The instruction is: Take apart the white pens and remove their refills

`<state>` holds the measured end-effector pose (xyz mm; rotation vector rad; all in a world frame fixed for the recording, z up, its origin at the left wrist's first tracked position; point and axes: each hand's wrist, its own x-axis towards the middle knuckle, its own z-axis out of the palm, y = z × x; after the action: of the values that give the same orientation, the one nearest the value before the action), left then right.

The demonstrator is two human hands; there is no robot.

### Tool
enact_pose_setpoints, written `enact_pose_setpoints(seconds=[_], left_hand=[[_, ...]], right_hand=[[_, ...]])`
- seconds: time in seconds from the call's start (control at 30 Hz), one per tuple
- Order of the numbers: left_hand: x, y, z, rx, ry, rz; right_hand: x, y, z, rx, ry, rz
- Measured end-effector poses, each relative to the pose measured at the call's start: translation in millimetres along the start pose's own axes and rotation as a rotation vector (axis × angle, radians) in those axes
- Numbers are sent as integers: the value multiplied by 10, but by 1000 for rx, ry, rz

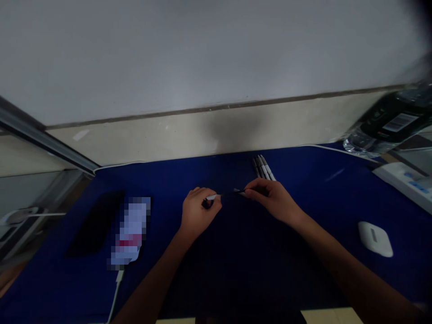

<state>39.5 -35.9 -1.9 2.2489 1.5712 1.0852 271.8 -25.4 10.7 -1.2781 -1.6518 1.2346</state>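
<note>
Over the blue table cover, my left hand (197,216) is closed around a black-and-white pen part (211,197) that shows between thumb and fingers. My right hand (275,200), a short way to its right, pinches a thin dark rod (240,191) between thumb and forefinger. The rod points toward the pen part and looks like a pen refill; dim light hides whether the two touch. Just beyond my right hand, several pens (265,167) with white and dark barrels lie side by side, their near ends partly covered by the hand.
To the left lie a lit phone (133,225) with a white cable (115,292) and a dark flat object (96,222). At right are a white earbud case (375,238), a white power strip (405,180) and a large dark-labelled bottle (388,119). A wall (162,139) borders the far edge.
</note>
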Motion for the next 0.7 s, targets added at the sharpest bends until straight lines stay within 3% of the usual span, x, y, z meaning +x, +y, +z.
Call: enact_pose_setpoints(seconds=[0.7], left_hand=[[-33, -13, 14, -135, -49, -88]], right_hand=[[-20, -29, -31, -4, -10, 24]])
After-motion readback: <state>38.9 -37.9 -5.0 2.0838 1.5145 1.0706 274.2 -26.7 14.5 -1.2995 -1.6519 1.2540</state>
